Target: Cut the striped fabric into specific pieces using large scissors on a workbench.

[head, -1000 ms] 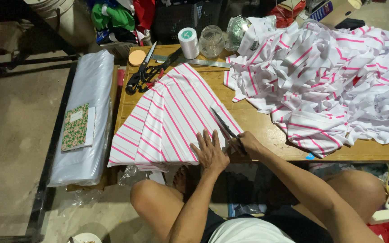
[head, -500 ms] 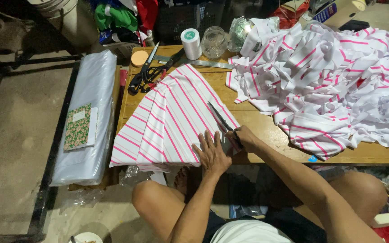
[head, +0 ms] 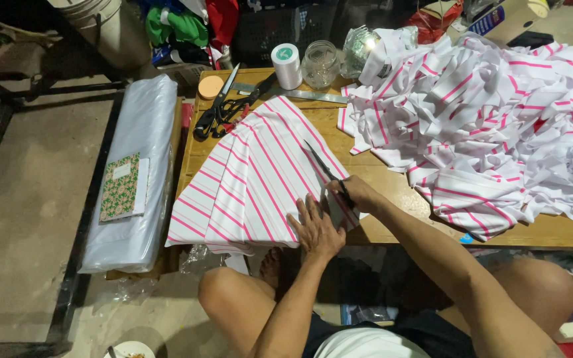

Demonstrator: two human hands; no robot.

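A folded piece of white cloth with pink stripes point(head: 253, 179) lies on the low wooden table point(head: 392, 192), hanging over its near edge. My left hand point(head: 314, 229) presses flat on the cloth's near right corner. My right hand point(head: 359, 193) grips a pair of black scissors point(head: 326, 171) whose blades point up and left along the cloth's right edge. A large heap of the same striped cloth point(head: 492, 126) covers the table's right half.
Two more pairs of scissors point(head: 223, 106) and a metal ruler point(head: 300, 94) lie at the table's far left, by an orange lid point(head: 210, 87), a white thread cone point(head: 286, 66) and a glass jar point(head: 319, 64). A plastic-wrapped fabric roll point(head: 137, 172) with a patterned notebook point(head: 121, 187) lies left.
My right hand has slid the scissors a little forward along the cloth's right edge. My left hand stays pressed on the cloth. The view has shifted slightly.
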